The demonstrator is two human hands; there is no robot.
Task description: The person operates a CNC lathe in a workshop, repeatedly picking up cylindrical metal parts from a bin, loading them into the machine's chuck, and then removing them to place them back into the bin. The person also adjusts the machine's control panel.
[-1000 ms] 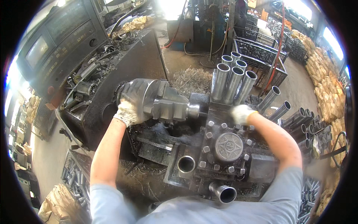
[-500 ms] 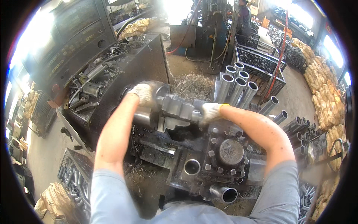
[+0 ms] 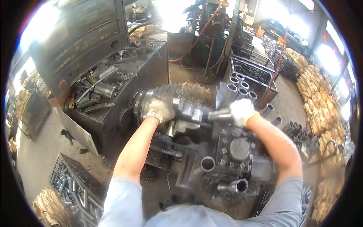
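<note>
Gripping with gloved hands, the left hand [image 3: 160, 109] presses on the lathe chuck [image 3: 151, 102], fingers curled over its rim, while the right hand [image 3: 242, 111] is closed around a short steel tube [image 3: 219, 114] held level at the chuck's mouth. Below sits the tool turret [image 3: 238, 151]. Behind, upright tubes [image 3: 238, 89] stand just beside a dark crate [image 3: 253, 70].

Two gloved hands show, the left hand [image 3: 160, 109] and the right hand [image 3: 242, 111]. One chuck [image 3: 145, 104] sits on the lathe. One short pipe [image 3: 217, 115] lies in the right hand. Four upright pipes [image 3: 240, 89] stand just behind it. Two pipe ends [image 3: 207, 164] face up from the tool block. One red hose [image 3: 202, 32] hangs behind.
</note>
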